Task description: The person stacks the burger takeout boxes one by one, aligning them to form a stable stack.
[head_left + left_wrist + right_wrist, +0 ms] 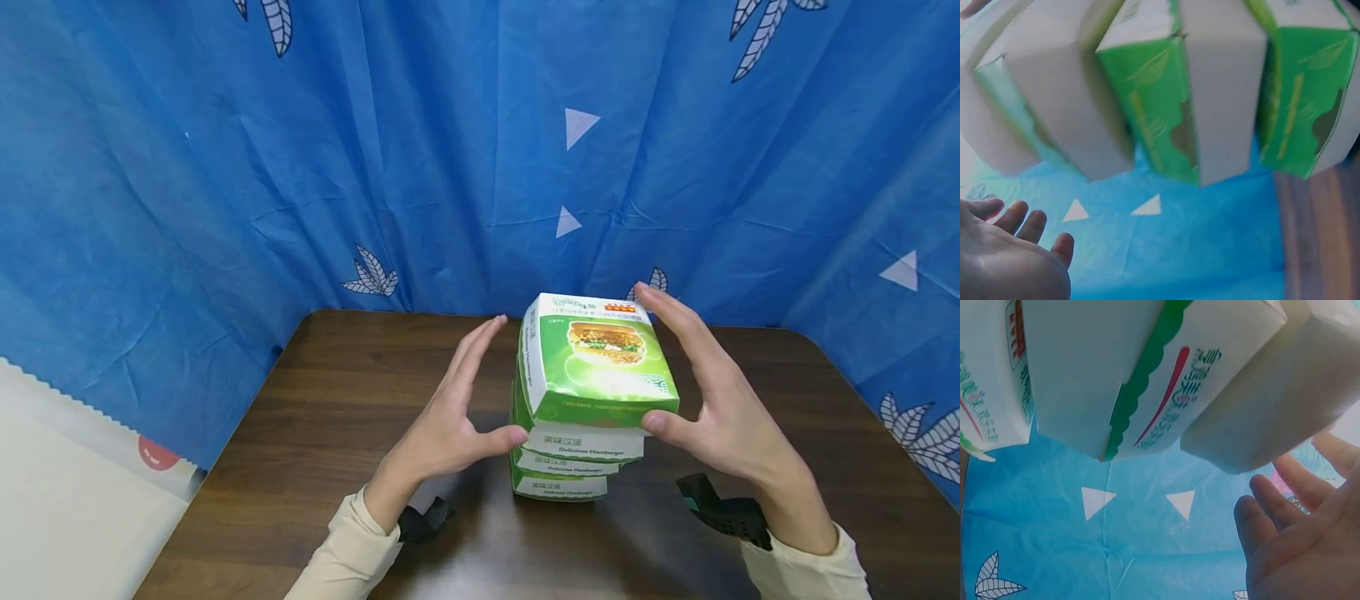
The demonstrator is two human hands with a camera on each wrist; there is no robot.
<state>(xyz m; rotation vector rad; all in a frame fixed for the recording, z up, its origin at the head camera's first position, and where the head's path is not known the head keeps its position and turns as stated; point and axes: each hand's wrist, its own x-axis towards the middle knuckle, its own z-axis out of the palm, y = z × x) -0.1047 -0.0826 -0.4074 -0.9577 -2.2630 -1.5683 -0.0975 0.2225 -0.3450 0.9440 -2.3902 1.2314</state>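
Observation:
Several green-and-white hamburger boxes stand in a slightly uneven stack on the table. The top box (600, 358) carries a burger picture and is turned a little relative to the lower boxes (581, 440). To the left of the stack is my left hand (457, 408), fingers extended and thumb pointing at the boxes. My right hand (720, 400) is spread at the right side, its fingertips and thumb close to the top box's corners; whether they touch it I cannot tell. Both wrist views show the fingers extended beside the box sides (1222, 94).
The dark wooden table (337, 400) ends at the back against a blue curtain (420, 150) with leaf and triangle prints. At the lower left lies a pale sheet with a scalloped edge (75, 500). Black straps (723, 512) sit on both wrists.

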